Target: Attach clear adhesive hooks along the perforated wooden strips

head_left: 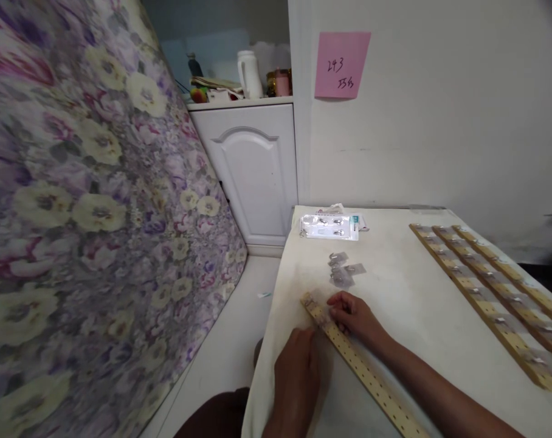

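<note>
A narrow wooden strip (358, 367) with rows of small holes lies slantwise on the table. Near its far end sit clear pieces (320, 315) that look like small plastic-backed hooks. My left hand (296, 365) is closed, its curled fingers against the strip's left edge. On the other side, my right hand (352, 315) has thumb and forefinger drawn together beside the clear pieces; what they pinch, if anything, is hidden. Just beyond the strip's far end is a small group of loose clear hooks (341, 272) with metal parts.
A clear blister package (329, 227) lies at the table's back edge. To the right, three wooden strips (474, 292) with clear hooks along them lie side by side. A floral curtain (98, 213) hangs at left, beside a white cabinet (258, 170). A pink note (342, 65) is on the wall.
</note>
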The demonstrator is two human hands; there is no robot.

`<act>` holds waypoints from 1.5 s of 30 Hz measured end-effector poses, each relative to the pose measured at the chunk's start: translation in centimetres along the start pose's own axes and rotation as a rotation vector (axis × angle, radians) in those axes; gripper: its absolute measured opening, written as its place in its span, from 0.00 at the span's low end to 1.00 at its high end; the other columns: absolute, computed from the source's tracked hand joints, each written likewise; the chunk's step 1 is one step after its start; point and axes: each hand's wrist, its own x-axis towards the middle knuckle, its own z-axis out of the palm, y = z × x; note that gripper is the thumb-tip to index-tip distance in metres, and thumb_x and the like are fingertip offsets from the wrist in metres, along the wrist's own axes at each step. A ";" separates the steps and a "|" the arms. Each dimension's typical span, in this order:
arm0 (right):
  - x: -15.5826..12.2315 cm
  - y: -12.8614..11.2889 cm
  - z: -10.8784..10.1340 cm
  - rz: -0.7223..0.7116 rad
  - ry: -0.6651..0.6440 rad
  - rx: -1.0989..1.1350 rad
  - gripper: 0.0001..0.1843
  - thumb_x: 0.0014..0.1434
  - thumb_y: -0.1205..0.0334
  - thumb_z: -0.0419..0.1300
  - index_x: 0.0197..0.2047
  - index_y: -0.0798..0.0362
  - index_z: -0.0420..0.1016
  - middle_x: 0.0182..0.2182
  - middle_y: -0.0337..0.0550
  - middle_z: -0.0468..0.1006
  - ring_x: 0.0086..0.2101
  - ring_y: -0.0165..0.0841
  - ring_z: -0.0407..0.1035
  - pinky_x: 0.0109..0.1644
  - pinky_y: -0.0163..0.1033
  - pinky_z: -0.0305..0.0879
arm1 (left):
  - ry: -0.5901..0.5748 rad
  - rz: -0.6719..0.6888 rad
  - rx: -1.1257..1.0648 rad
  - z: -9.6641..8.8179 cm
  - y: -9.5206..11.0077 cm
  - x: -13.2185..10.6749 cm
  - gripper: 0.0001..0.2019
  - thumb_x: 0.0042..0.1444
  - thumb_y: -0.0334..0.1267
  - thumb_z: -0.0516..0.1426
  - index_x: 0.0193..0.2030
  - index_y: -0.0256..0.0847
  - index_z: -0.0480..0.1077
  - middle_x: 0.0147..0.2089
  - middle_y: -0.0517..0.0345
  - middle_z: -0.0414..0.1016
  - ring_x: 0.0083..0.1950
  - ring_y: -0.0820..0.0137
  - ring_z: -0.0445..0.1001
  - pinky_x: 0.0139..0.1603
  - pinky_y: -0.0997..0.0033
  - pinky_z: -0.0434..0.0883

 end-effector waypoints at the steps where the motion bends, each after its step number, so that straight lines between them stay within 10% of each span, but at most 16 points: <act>1: -0.1 0.0 0.0 -0.002 0.004 -0.007 0.11 0.50 0.60 0.58 0.37 0.53 0.66 0.19 0.28 0.66 0.16 0.25 0.63 0.18 0.30 0.58 | -0.013 0.003 0.038 0.1 0.2 -0.2 0.17 0.58 0.32 0.43 0.48 0.42 0.69 0.43 0.52 0.72 0.47 0.64 0.70 0.47 0.67 0.65; 45: -0.6 -0.2 -0.1 -0.078 0.055 -0.087 0.07 0.53 0.61 0.55 0.37 0.52 0.68 0.22 0.31 0.68 0.19 0.27 0.65 0.24 0.33 0.62 | -0.005 0.052 0.505 3.3 0.1 -0.8 0.25 0.54 0.25 0.46 0.59 0.39 0.63 0.47 0.48 0.72 0.48 0.61 0.68 0.47 0.64 0.64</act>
